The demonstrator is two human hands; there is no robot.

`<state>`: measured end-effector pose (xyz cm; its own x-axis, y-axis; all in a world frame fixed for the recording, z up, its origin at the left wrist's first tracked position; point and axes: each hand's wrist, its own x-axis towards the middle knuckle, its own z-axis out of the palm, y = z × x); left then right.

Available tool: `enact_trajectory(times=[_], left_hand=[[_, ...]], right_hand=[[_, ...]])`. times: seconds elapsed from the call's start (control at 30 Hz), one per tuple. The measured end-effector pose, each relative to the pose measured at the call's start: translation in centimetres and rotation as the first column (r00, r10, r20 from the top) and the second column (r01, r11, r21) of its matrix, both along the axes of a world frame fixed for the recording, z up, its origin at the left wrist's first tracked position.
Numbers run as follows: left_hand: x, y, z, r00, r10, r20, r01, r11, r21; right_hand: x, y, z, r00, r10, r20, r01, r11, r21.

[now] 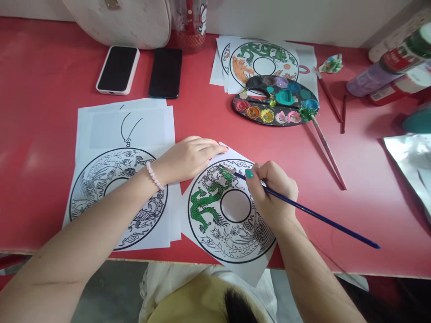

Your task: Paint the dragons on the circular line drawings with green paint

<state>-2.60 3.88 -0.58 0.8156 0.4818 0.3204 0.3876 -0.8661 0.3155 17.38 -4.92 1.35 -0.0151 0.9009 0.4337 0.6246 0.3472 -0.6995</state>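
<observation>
My right hand pinches a blue-handled paintbrush, its tip at the head of a green dragon on the round line drawing. The dragon's body is painted green, while the phoenix below it is plain black outline. My left hand lies flat, fingers stretched out over the top left corner of that sheet. Under my left forearm is a stack of unpainted sheets with the same ring design. A black paint palette with several colour wells sits beyond my hands, a second brush resting on its green well.
Painted sheets lie behind the palette. Two phones, a pale bag and a clear cup stand at the back left. Paint bottles and a silvery packet are on the right. Loose brushes lie nearby.
</observation>
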Motion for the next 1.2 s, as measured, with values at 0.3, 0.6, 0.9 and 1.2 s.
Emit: enact_trajectory(times=[0.3, 0.6, 0.9, 1.2], left_hand=[[0.1, -0.1, 0.2, 1.0, 0.007, 0.0, -0.007, 1.0, 0.001], [0.2, -0.1, 0.3, 1.0, 0.009, -0.005, -0.009, 1.0, 0.006], [0.2, -0.2, 0.3, 1.0, 0.015, -0.015, -0.015, 1.0, 0.011], [0.2, -0.2, 0.4, 0.999, 0.022, -0.024, -0.022, 1.0, -0.003]], right_hand=[[0.3, -0.2, -0.1, 1.0, -0.025, 0.005, 0.025, 1.0, 0.006], [0.8, -0.5, 0.0, 0.984, -0.162, 0.072, 0.161, 0.987, 0.015], [1.0, -0.6, -0.2, 0.991, -0.123, 0.052, 0.124, 0.992, -0.002], [0.9, -0.6, 0.1, 0.991, -0.121, 0.062, 0.122, 0.993, -0.001]])
